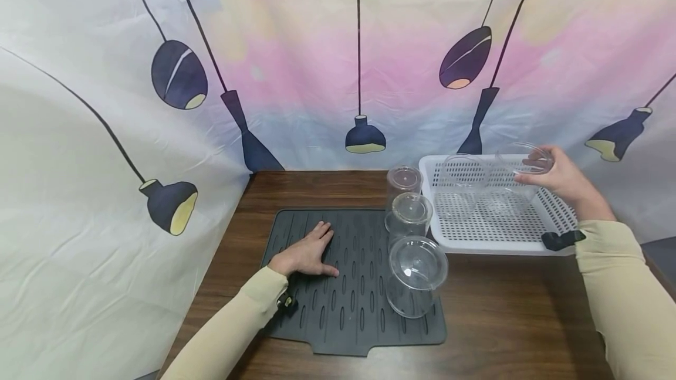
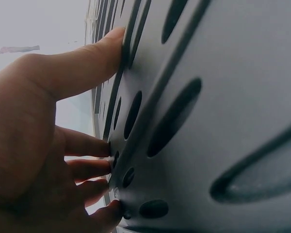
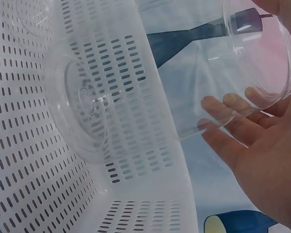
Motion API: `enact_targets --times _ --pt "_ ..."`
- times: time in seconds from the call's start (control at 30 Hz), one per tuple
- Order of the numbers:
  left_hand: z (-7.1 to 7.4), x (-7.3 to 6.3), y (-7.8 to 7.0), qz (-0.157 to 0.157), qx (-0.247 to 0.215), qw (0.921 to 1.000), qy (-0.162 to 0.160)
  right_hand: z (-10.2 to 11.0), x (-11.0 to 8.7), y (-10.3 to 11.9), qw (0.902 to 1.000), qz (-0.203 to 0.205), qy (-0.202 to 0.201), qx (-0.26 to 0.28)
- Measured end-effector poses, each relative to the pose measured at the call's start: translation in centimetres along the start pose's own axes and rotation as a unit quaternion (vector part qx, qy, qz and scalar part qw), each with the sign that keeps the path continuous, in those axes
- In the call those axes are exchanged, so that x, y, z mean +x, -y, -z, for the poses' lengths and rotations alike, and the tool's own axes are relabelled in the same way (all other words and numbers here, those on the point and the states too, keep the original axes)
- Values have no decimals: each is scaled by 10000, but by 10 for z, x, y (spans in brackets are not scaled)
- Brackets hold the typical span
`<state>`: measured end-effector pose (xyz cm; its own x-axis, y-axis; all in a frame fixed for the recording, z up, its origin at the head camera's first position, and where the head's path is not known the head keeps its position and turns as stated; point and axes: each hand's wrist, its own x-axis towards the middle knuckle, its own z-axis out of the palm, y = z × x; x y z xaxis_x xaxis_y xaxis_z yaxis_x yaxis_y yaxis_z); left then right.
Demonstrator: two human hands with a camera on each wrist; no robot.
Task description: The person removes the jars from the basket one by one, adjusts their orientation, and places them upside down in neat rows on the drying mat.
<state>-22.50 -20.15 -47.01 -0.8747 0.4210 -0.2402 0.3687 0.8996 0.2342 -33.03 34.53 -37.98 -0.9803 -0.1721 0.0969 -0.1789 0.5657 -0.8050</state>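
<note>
My right hand [image 1: 562, 180] grips a clear jar [image 1: 508, 176] near its open rim, fingers and thumb around the side. In the right wrist view the jar's round base [image 3: 87, 104] is inside the white perforated basket [image 1: 491, 246]. Another clear jar [image 1: 459, 186] stands beside it in the basket. My left hand [image 1: 306, 253] rests on the dark drying mat [image 1: 340, 309], fingers extended and thumb spread. Three clear jars form a row along the mat's right side: the nearest [image 1: 414, 280], a middle one [image 1: 411, 224] and a far one [image 1: 398, 192].
The basket stands at the back right of the brown wooden table [image 1: 496, 315], close to the row of jars. A fabric backdrop [image 1: 311, 63] printed with hanging lamps rises behind the table and along its left side.
</note>
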Motion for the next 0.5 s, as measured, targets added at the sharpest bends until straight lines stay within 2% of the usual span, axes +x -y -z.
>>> enact_targets --times 0.5 --pt "0 -2 1 -40 -101 9999 -13 3 -5 15 9975 534 -445 -160"
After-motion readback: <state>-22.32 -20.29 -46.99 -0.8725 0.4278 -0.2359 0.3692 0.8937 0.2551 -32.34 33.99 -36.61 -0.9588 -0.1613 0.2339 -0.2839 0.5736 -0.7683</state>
